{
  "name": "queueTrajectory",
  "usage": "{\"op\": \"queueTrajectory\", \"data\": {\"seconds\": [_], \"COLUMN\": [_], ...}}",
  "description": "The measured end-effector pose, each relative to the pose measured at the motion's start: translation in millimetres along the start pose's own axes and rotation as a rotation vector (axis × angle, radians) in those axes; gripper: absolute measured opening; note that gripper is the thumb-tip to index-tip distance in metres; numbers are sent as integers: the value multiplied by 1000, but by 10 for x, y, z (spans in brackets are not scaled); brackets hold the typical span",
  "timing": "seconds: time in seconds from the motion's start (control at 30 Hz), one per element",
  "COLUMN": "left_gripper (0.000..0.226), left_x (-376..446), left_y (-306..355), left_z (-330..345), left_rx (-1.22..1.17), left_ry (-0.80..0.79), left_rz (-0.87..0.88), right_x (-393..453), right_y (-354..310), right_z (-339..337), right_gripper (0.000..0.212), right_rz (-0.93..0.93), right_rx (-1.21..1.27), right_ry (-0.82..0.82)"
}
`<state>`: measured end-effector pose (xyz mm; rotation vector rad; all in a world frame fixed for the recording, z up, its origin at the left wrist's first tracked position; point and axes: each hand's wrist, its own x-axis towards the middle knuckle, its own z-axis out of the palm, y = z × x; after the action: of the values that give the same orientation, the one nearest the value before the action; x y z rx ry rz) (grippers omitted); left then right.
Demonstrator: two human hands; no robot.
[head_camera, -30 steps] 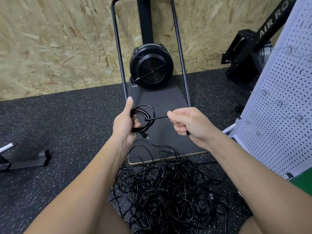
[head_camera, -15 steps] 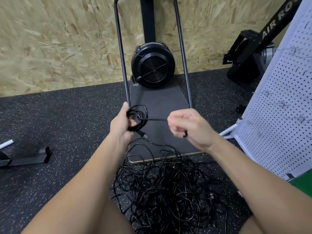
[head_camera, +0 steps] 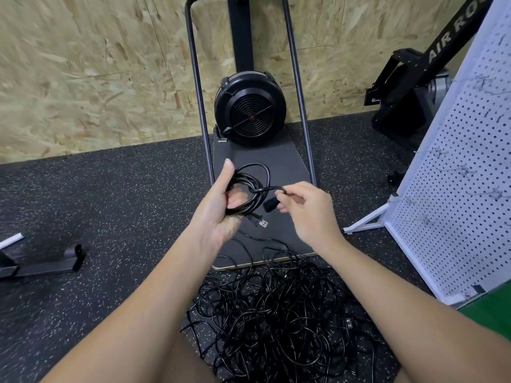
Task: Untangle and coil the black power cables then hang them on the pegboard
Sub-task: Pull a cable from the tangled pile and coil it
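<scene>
Back wall (head_camera: 96, 64): bare chipboard panels, seams visible, spanning the upper frame. Floor (head_camera: 110, 203): black rubber with pale flecks. Centre: fan machine (head_camera: 250, 109) standing against the wall inside a tall tube frame (head_camera: 195, 78), on a dark mat (head_camera: 287, 167). Upper right: black rower (head_camera: 409, 87), lettering partly cut off. Left edge: low metal foot (head_camera: 49, 265). Lower right corner: green patch (head_camera: 492, 305). Light even.

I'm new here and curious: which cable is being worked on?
Start at the black fan by the wooden wall. Just below it, the left hand grips a small coiled cable. Unlike the tangled pile on the floor, it forms neat loops.
</scene>
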<state>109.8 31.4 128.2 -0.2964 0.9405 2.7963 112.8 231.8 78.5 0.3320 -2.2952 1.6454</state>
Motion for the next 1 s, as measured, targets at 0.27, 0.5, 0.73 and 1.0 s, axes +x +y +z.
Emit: {"op": "queueTrajectory", "data": {"seconds": [0.27,0.5,0.73,1.0], "left_gripper": [26,33,52,34], "left_x": [-12,-16,7,-118], "left_y": [-79,-98,-203,-383], "left_z": [40,-36,-30,53], "left_rx": [173,460,551,1003], "left_ry": [-80,-6,91,263], "left_rz": [126,215,343,728], "right_x": [-39,-3,-84,-212], "right_y": [-119,-178,-300,-425], "right_z": [51,-39,29,204], "right_gripper": [16,15,25,35], "right_rz": [404,387,303,499], "right_rx": [687,797,668,868], "right_ry": [-8,-140,-316,-378]}}
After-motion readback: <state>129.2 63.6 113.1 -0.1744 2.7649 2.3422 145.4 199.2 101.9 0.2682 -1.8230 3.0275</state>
